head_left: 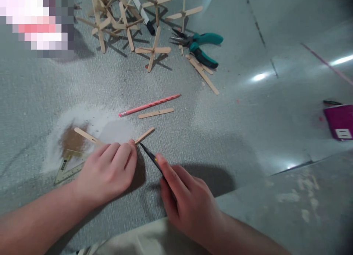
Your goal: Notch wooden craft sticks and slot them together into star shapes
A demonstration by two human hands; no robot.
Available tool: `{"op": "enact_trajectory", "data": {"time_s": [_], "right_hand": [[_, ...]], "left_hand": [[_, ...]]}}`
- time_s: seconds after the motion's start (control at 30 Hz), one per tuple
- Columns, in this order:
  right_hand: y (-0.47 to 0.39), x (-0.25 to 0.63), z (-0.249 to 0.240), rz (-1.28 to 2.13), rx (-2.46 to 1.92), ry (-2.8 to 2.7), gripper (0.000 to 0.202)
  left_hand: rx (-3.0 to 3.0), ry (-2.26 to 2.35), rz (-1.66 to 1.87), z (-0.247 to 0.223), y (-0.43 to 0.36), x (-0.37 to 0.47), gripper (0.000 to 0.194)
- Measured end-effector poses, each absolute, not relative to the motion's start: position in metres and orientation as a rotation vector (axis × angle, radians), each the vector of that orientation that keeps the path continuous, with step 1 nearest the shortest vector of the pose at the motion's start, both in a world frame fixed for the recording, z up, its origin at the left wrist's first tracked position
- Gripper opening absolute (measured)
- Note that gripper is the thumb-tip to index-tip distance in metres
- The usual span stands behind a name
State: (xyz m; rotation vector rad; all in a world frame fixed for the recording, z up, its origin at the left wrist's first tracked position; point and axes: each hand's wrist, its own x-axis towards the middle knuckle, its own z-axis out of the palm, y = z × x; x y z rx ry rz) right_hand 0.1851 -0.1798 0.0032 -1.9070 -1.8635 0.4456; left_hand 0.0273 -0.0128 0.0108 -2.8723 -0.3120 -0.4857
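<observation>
My left hand point(110, 168) is closed and presses a wooden craft stick point(145, 135) down near the tabletop; one end of that stick sticks out to the right of my fingers. Another craft stick point(84, 134) shows to the left of the knuckles, its lower end hidden by the hand. In my right hand point(187, 200) is a slim black tool point(150, 154), which looks like a craft knife, its pointed tip right beside the held stick. Just beyond lie a loose craft stick point(156, 113) with a small dark mark at its middle and a pink pencil point(150, 105).
Crossed craft-stick pieces point(153, 50) stand in a group at the back, with a marker point(143, 14) among them. Teal-handled pliers point(202, 45) rest beside loose sticks point(204, 76). A set square point(62, 172) and brown dust point(73, 137) on white sandpaper-like material are left. A purple object point(339, 119) lies far right.
</observation>
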Motion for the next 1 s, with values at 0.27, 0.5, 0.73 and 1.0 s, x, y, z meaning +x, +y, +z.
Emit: {"op": "enact_trajectory", "data": {"time_s": [0.27,0.5,0.73,1.0], "right_hand": [[-0.1802,0.1862,0.0013,0.457,-1.889,-1.87,0.058],[-0.1787,0.1844,0.0017,0.415,-1.938,-1.892,0.058],[-0.1819,0.1832,0.0017,0.452,-1.947,-1.87,0.062],[-0.1837,0.1829,0.0021,0.414,-1.943,-1.872,0.066]], "left_hand": [[-2.918,-0.287,-0.525,0.008,-0.0135,0.0288,0.01],[-2.938,-0.288,-0.575,0.0066,-0.014,0.0288,0.014],[-2.966,-0.32,-0.587,0.0062,-0.0136,0.0317,0.016],[-2.988,-0.349,-0.628,0.0065,-0.0176,0.0312,0.017]]}}
